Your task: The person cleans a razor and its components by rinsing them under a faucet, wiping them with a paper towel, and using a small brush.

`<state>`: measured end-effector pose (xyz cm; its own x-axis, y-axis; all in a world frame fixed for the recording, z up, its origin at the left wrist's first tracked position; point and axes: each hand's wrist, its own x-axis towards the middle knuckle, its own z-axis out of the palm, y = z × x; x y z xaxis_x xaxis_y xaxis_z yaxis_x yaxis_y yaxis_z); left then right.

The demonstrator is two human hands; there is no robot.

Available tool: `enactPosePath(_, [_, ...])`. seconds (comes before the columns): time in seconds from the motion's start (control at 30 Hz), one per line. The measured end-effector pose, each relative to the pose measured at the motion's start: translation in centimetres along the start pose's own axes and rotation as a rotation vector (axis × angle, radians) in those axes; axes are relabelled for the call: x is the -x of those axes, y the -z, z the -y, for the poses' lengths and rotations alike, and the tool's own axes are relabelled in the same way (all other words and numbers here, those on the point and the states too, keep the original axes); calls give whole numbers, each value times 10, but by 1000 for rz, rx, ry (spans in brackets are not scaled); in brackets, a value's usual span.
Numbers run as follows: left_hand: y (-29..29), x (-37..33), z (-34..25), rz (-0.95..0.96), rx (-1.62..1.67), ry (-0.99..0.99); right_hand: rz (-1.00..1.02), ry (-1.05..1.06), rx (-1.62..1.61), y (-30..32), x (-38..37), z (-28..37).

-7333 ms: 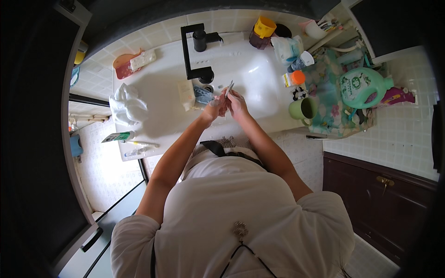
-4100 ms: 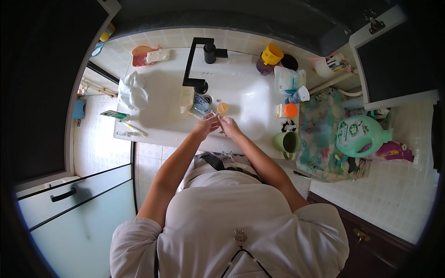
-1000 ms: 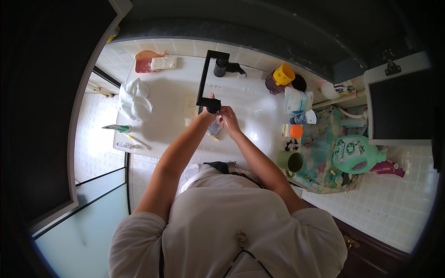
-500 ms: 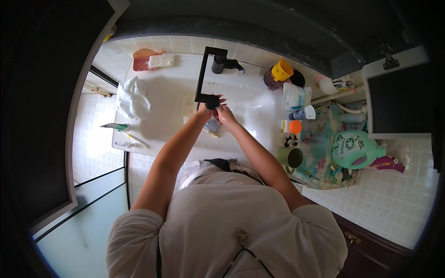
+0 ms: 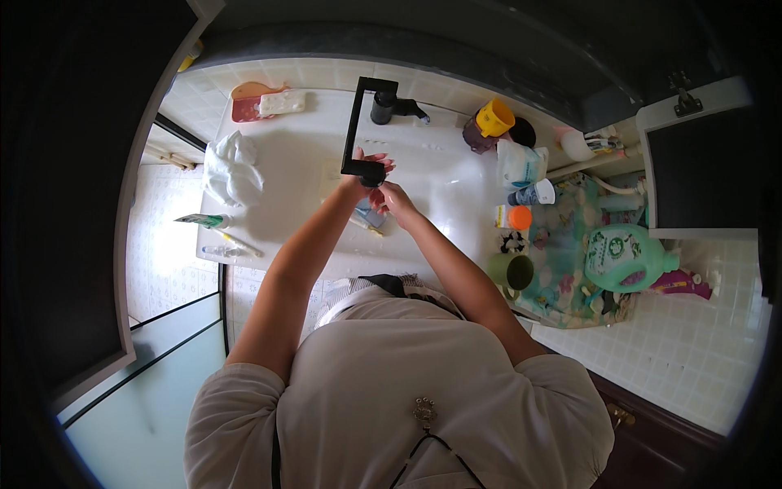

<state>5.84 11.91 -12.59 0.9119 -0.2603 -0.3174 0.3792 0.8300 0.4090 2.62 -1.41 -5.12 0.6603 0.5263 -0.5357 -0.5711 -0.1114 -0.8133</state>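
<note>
Both hands are at the black square-necked faucet (image 5: 364, 167) over the white sink (image 5: 301, 175). My left hand (image 5: 353, 188) lies under the spout's end, its fingers stretched out beyond it; the spout hides part of the palm. Close beside it, my right hand (image 5: 394, 200) has loosely bent fingers, apart from one another, near the left wrist. I see nothing held in either hand. Below them in the basin lies a flat bluish-grey thing (image 5: 371, 217), partly covered by the hands; its kind is unclear.
Left on the sink: a crumpled white cloth (image 5: 234, 169), a toothpaste tube (image 5: 204, 220), a toothbrush (image 5: 243, 244), a white soap bar (image 5: 282, 102) by a red dish. Right: a yellow cup (image 5: 494, 119), an orange-capped bottle (image 5: 519, 217), a green cup (image 5: 511, 271), a large green jug (image 5: 623, 259).
My left fingers now reach out further past the spout. My right hand has slid slightly down and apart from the left. The view has shifted a little.
</note>
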Motion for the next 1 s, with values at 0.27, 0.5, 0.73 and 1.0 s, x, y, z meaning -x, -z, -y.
enactPosePath(0.27, [8, -16, 9, -131, -99, 151, -435, 349, -204, 50, -26, 51])
enactPosePath(0.5, [0, 3, 1, -216, -159, 308, -289, 429, -8, 61, -29, 71])
enactPosePath(0.73, [-28, 5, -8, -222, -111, 85, -386, 140, 1, 46, -19, 21])
enactPosePath(1.0, [-19, 30, 1, -80, -112, -38, -314, 34, 18, 19, 10, -23])
